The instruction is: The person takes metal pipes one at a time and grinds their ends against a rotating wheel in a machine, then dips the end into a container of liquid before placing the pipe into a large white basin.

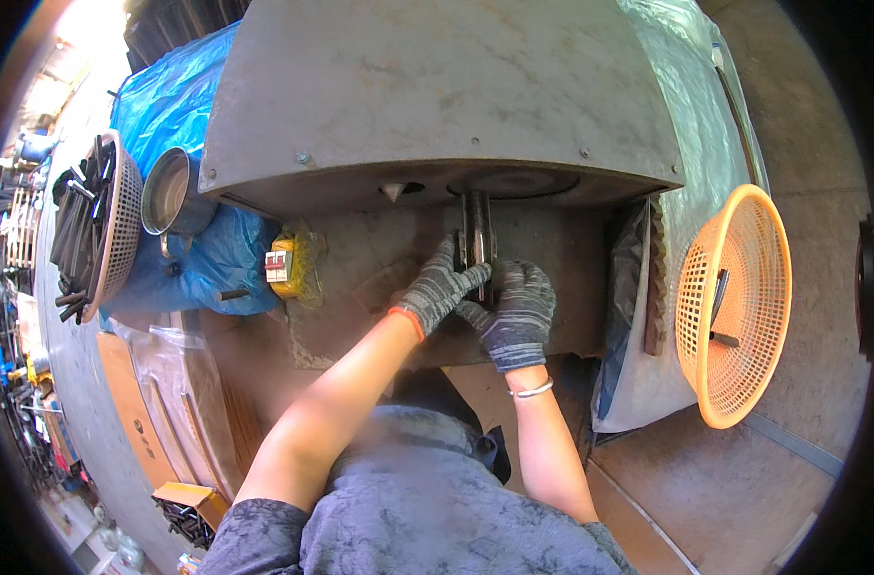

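A narrow, shiny metal bar [476,218] juts toward me from beneath the machine's grey sheet-metal hood [446,86]. Its far end meets the underside near a round dark disc [528,182]. My left hand [443,287], in a grey striped knit glove with an orange cuff, is closed on the bar's left side. At the near end my right hand [519,314], gloved alike, has its fingers bent around the bar, and its palm hides part of that end. A pointed metal cone [393,192] shows under the hood, left of the bar.
Left of my hands sits a switch [279,266] in yellow wrapping. Farther left are a metal mug [168,192] and a pale basket [122,225] of black tubes. An orange basket [784,287] with a few dark pieces stands right. An open carton [192,495] is lower left.
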The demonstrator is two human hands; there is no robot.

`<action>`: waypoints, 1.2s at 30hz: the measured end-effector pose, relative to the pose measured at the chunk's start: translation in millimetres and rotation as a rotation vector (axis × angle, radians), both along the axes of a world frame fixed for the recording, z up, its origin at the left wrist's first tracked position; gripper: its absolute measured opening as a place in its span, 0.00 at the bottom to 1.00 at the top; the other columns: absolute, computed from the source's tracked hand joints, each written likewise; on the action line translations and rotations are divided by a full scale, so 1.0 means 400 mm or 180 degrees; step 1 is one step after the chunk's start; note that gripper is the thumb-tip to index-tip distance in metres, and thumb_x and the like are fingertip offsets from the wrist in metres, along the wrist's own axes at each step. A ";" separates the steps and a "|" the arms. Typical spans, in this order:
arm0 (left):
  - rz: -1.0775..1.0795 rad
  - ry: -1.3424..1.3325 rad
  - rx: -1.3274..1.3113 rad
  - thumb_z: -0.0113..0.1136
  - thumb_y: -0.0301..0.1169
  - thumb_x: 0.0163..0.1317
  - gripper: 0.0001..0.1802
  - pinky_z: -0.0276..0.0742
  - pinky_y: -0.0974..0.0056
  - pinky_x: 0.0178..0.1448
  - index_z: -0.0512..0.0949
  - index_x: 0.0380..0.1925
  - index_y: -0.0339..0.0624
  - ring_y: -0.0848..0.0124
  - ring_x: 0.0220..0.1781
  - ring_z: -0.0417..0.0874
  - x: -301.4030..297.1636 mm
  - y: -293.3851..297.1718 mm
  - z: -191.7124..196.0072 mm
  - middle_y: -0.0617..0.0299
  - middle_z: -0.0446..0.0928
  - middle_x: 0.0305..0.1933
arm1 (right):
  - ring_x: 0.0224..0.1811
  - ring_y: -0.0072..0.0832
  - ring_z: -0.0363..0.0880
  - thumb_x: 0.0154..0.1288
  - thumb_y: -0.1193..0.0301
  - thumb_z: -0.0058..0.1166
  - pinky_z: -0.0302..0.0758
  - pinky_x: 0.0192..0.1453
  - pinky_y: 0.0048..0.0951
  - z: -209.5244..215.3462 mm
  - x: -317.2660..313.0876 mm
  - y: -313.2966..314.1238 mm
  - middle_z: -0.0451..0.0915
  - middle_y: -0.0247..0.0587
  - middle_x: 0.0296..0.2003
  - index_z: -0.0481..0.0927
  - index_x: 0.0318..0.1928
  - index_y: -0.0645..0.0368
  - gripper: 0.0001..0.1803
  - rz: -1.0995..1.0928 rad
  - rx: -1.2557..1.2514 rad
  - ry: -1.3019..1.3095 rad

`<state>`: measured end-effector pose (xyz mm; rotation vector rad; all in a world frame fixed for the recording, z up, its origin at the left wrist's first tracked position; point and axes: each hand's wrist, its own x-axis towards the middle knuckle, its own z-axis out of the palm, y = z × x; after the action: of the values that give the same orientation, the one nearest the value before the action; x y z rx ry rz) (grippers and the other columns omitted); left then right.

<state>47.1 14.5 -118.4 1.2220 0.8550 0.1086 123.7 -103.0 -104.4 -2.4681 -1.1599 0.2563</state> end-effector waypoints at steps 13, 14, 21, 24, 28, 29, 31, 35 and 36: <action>0.1203 -0.0258 -0.1052 0.61 0.39 0.64 0.18 0.77 0.67 0.43 0.75 0.49 0.41 0.71 0.37 0.79 -0.100 -0.004 0.020 0.60 0.78 0.37 | 0.50 0.34 0.77 0.60 0.69 0.61 0.72 0.55 0.35 0.061 -0.171 -0.019 0.78 0.52 0.44 0.74 0.45 0.64 0.17 -0.0664 0.0797 0.2644; 0.1293 -0.0477 -0.1426 0.61 0.38 0.64 0.16 0.78 0.68 0.40 0.76 0.47 0.42 0.73 0.35 0.78 -0.114 0.011 0.044 0.62 0.78 0.35 | 0.50 0.32 0.75 0.62 0.71 0.59 0.71 0.56 0.32 0.047 -0.187 -0.010 0.77 0.50 0.46 0.74 0.48 0.65 0.16 -0.0549 0.0968 0.2864; 0.1188 -0.0705 -0.1396 0.55 0.38 0.69 0.14 0.78 0.67 0.41 0.77 0.46 0.40 0.73 0.35 0.79 -0.153 0.080 0.024 0.61 0.79 0.35 | 0.71 0.36 0.59 0.71 0.71 0.46 0.55 0.72 0.32 -0.090 -0.242 0.055 0.63 0.51 0.68 0.60 0.68 0.65 0.28 -0.0222 0.1435 0.3478; 0.1154 -0.0637 -0.1328 0.55 0.38 0.69 0.14 0.78 0.67 0.41 0.78 0.45 0.40 0.73 0.35 0.79 -0.152 0.098 0.023 0.62 0.79 0.35 | 0.61 0.24 0.66 0.69 0.76 0.50 0.62 0.67 0.25 -0.087 -0.254 0.080 0.70 0.41 0.62 0.63 0.67 0.67 0.27 -0.0205 0.1638 0.3005; 0.1173 -0.0724 -0.1641 0.55 0.37 0.68 0.13 0.77 0.69 0.42 0.79 0.43 0.40 0.75 0.36 0.78 -0.149 0.117 0.016 0.64 0.79 0.35 | 0.69 0.29 0.60 0.71 0.73 0.48 0.57 0.71 0.27 -0.074 -0.251 0.098 0.63 0.47 0.67 0.57 0.69 0.67 0.30 -0.0216 0.1330 0.2877; 0.1200 -0.0646 -0.1550 0.55 0.37 0.68 0.13 0.77 0.69 0.42 0.80 0.43 0.41 0.75 0.36 0.78 -0.148 0.115 0.015 0.64 0.79 0.35 | 0.71 0.31 0.58 0.71 0.73 0.47 0.55 0.72 0.28 -0.045 -0.254 0.108 0.61 0.48 0.69 0.56 0.70 0.67 0.30 -0.0174 0.1364 0.2712; 0.1279 -0.0501 -0.1331 0.56 0.37 0.68 0.12 0.76 0.70 0.43 0.80 0.42 0.41 0.76 0.36 0.77 -0.143 0.114 0.026 0.65 0.79 0.36 | 0.73 0.33 0.55 0.71 0.71 0.46 0.53 0.73 0.29 -0.003 -0.257 0.125 0.58 0.50 0.70 0.54 0.71 0.67 0.31 -0.0161 0.1323 0.2644; 0.1399 -0.0420 -0.1235 0.57 0.37 0.67 0.11 0.73 0.70 0.31 0.79 0.40 0.41 0.77 0.26 0.74 -0.134 0.118 0.036 0.67 0.77 0.28 | 0.73 0.34 0.54 0.71 0.70 0.45 0.53 0.73 0.29 0.006 -0.265 0.133 0.57 0.51 0.71 0.53 0.71 0.68 0.32 -0.0205 0.1234 0.2653; 0.1379 -0.0442 -0.1315 0.57 0.37 0.67 0.11 0.73 0.70 0.31 0.79 0.40 0.41 0.77 0.27 0.75 -0.136 0.118 0.036 0.67 0.77 0.28 | 0.73 0.34 0.55 0.71 0.70 0.46 0.53 0.73 0.29 -0.001 -0.267 0.134 0.57 0.51 0.71 0.53 0.71 0.68 0.32 -0.0176 0.1278 0.2567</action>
<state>-7.5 61.9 -104.0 0.6247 0.9532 0.3446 16.8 -49.3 -104.8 -1.7564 -0.6960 0.8184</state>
